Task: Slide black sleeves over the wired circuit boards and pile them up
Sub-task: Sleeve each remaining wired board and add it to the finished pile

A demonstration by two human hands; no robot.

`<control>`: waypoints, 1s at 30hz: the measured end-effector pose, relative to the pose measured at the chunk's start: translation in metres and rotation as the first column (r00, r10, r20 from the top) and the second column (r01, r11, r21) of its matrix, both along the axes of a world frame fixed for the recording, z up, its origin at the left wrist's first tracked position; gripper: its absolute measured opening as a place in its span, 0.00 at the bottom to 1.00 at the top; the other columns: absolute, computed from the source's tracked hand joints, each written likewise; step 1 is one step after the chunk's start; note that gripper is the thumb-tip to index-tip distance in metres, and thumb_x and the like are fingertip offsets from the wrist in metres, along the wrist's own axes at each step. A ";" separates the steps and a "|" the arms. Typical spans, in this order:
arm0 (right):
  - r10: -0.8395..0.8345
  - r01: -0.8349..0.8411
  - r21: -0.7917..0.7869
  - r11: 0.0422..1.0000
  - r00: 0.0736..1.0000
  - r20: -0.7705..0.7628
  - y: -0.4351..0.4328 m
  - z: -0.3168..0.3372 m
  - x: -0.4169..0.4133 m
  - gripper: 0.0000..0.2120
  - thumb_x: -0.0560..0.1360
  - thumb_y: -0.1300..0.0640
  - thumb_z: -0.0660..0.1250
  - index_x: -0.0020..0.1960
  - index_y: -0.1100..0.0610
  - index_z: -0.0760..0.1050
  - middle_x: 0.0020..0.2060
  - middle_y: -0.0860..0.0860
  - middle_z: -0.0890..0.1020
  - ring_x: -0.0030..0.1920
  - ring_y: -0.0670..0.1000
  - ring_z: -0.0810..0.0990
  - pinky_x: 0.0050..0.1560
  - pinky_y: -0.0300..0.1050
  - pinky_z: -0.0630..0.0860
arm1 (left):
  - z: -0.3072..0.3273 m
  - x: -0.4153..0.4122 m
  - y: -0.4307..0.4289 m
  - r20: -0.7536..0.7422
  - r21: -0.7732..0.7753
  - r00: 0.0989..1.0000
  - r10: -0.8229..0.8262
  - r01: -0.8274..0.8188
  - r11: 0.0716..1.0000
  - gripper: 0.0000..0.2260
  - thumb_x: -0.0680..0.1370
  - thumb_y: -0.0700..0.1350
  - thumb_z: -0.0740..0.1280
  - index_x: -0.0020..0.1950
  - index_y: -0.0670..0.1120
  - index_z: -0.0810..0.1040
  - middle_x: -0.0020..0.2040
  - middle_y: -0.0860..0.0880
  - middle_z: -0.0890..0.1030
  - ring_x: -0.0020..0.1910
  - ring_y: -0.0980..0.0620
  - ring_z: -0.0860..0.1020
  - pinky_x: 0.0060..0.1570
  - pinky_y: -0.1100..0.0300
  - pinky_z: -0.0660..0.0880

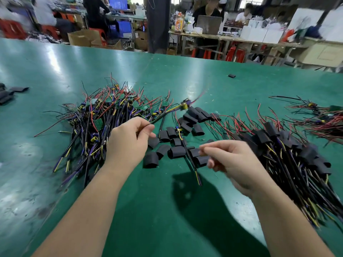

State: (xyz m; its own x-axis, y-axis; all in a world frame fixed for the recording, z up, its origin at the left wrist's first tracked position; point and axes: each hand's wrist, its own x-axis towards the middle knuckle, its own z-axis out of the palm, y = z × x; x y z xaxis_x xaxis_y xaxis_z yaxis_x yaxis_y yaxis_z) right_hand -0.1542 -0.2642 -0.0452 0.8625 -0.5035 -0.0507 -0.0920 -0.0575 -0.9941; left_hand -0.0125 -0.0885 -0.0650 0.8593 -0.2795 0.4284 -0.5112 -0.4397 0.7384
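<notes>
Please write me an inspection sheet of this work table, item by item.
Surface: glossy green table mat, scuffed at the left.
Job's things: pile of bare green wired circuit boards left; loose black flat sleeves in the middle; pile of sleeved boards right.
Clutter: one stray black sleeve far back.
Hands: left hand pinches one board's cable; right hand blurred, grip unclear.
Cables: red, black, yellow, purple wires, tangled.
Surroundings: people at benches, cardboard boxes.
</notes>
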 end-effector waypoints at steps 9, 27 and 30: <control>-0.115 -0.055 0.437 0.898 0.928 0.354 0.000 0.009 0.002 0.10 0.67 0.58 0.67 0.48 0.57 0.77 0.31 0.50 0.82 0.31 0.46 0.82 0.30 0.32 0.75 | 0.004 -0.014 -0.001 -0.091 0.099 0.910 -0.404 0.412 0.906 0.07 0.79 0.43 0.65 0.43 0.53 0.78 0.38 0.58 0.83 0.29 0.52 0.79 0.34 0.57 0.78; -0.039 -0.084 0.434 0.897 0.963 0.266 0.020 -0.004 0.011 0.10 0.66 0.57 0.69 0.44 0.61 0.74 0.32 0.53 0.83 0.30 0.49 0.83 0.29 0.35 0.76 | 0.012 -0.038 -0.018 -0.206 -0.306 0.818 -0.537 0.467 0.829 0.02 0.73 0.43 0.70 0.40 0.48 0.83 0.28 0.52 0.81 0.28 0.61 0.76 0.31 0.70 0.72; -0.028 -0.096 0.423 0.901 0.960 0.279 0.018 -0.005 0.010 0.10 0.66 0.57 0.69 0.44 0.60 0.74 0.32 0.53 0.83 0.30 0.49 0.83 0.29 0.35 0.77 | 0.011 -0.036 -0.017 -0.309 -0.341 0.783 -0.540 0.439 0.831 0.06 0.72 0.35 0.72 0.40 0.45 0.83 0.28 0.51 0.82 0.27 0.61 0.77 0.28 0.71 0.71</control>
State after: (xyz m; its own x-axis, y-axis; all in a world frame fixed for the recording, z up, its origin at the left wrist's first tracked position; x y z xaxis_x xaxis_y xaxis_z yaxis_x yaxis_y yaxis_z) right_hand -0.1441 -0.2459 -0.0502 0.8898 -0.4561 -0.0161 0.1792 0.3815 -0.9068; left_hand -0.0487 -0.1060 -0.0537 0.7389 -0.6401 0.2107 -0.2677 0.0082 0.9635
